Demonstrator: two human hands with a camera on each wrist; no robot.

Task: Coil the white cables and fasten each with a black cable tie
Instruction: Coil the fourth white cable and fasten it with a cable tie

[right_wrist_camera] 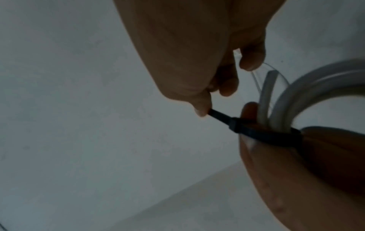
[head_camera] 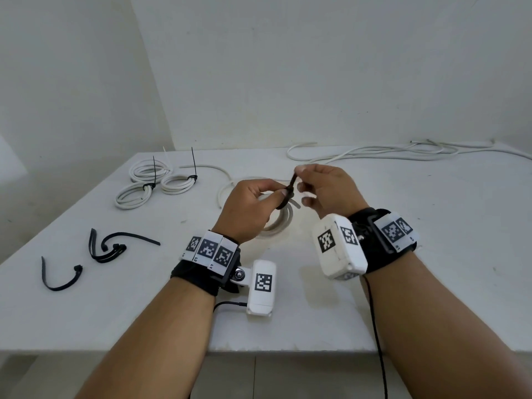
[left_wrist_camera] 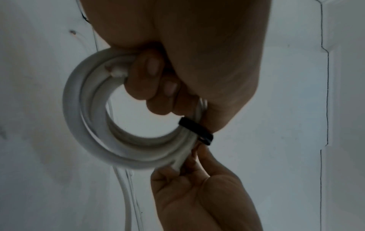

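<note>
My left hand (head_camera: 276, 194) grips a coil of white cable (head_camera: 283, 220) above the table, its fingers curled through the ring (left_wrist_camera: 88, 128). A black cable tie (head_camera: 290, 189) is looped around the bundle (left_wrist_camera: 197, 132) right beside the left thumb. My right hand (head_camera: 299, 175) pinches the tie's free tail between thumb and forefinger, just past the tie's head (right_wrist_camera: 235, 123). The strap (right_wrist_camera: 276, 136) wraps the white strands (right_wrist_camera: 308, 90) close against the left hand (right_wrist_camera: 326, 164).
Three tied white coils (head_camera: 149, 182) lie at the back left of the white table (head_camera: 431, 283). Several spare black ties (head_camera: 109, 249) lie at the left. Loose white cables (head_camera: 374, 152) run along the back right by the wall. One loose cable (head_camera: 227, 180) curves behind my hands.
</note>
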